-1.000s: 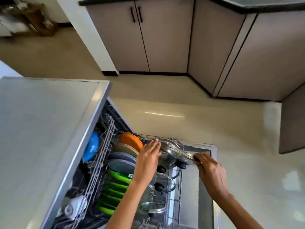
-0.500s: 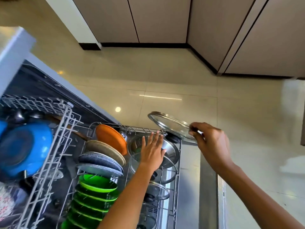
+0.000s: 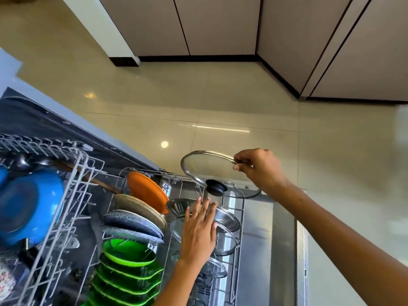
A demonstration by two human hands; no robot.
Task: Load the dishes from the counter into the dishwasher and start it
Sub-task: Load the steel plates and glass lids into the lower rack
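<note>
My right hand [image 3: 259,167] pinches the rim of a glass lid [image 3: 209,166] with a black knob [image 3: 215,188], holding it tilted above the far end of the dishwasher's lower rack [image 3: 239,219]. My left hand [image 3: 198,233] lies flat, fingers spread, on the steel and glass lids [image 3: 229,219] standing in that rack. Left of them stand an orange plate [image 3: 146,191], a beige plate [image 3: 136,206], grey speckled plates [image 3: 132,224] and several green plates [image 3: 128,255].
The upper rack [image 3: 72,195] is pulled out at left and holds a blue bowl [image 3: 28,204]. The open dishwasher door [image 3: 284,239] lies under the racks. Glossy tiled floor [image 3: 242,107] and beige cabinets [image 3: 220,25] are beyond.
My right hand has lifted the glass lid up and away from the rack. My left hand has stayed on the racked lids. The camera has tipped down and closer.
</note>
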